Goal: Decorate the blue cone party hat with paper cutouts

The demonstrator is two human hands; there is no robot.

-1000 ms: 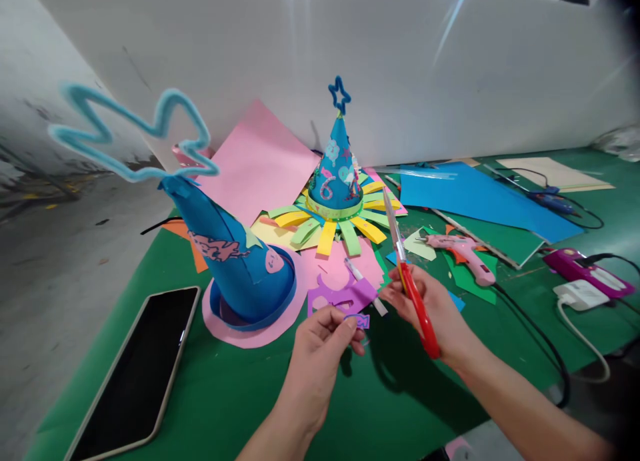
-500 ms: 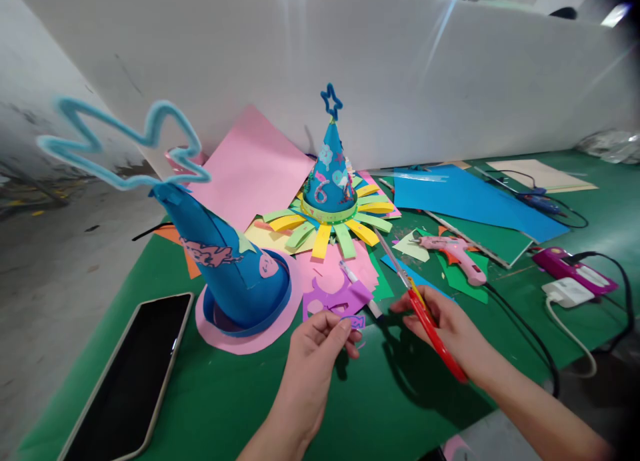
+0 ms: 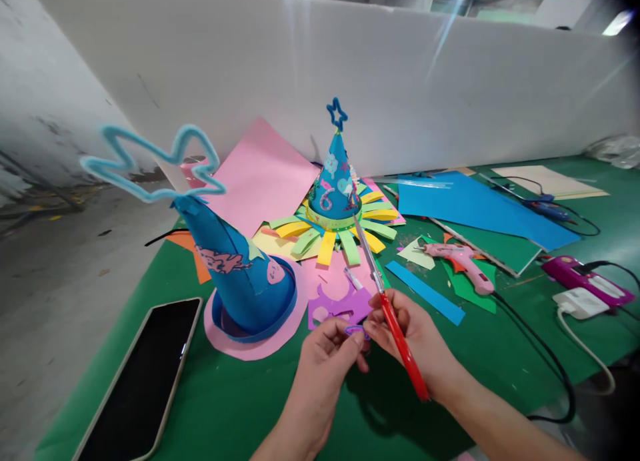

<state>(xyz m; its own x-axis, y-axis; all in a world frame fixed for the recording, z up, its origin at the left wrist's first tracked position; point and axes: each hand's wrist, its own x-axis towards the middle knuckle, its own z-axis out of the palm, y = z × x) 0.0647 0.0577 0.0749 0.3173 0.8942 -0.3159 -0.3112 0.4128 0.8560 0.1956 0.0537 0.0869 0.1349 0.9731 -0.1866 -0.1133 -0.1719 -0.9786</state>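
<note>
Pinched in the fingers of my left hand [image 3: 327,364] is a small purple paper cutout [image 3: 355,330] with a dark drawn outline. My right hand [image 3: 413,337] is closed round red-handled scissors [image 3: 395,324], their blades pointing up and away. Its fingertips meet the cutout's right edge, close to my left fingers. Just beyond my hands lies a purple paper scrap [image 3: 330,307] with holes cut in it. To the left, a blue cone hat [image 3: 230,274] leans on its pink brim, topped by a light blue fuzzy wire shape [image 3: 150,194].
A decorated blue cone hat [image 3: 333,191] with yellow and green strips stands behind. At right are a pink glue gun [image 3: 457,257] with a trailing cord, blue paper [image 3: 480,204], a blue strip [image 3: 425,291] and a purple power strip [image 3: 585,281]. A phone [image 3: 140,381] lies at left.
My right hand, with the scissors, has moved left to my left hand, and its fingertips now touch the cutout. The scissors have turned more upright. The whole view has shifted slightly.
</note>
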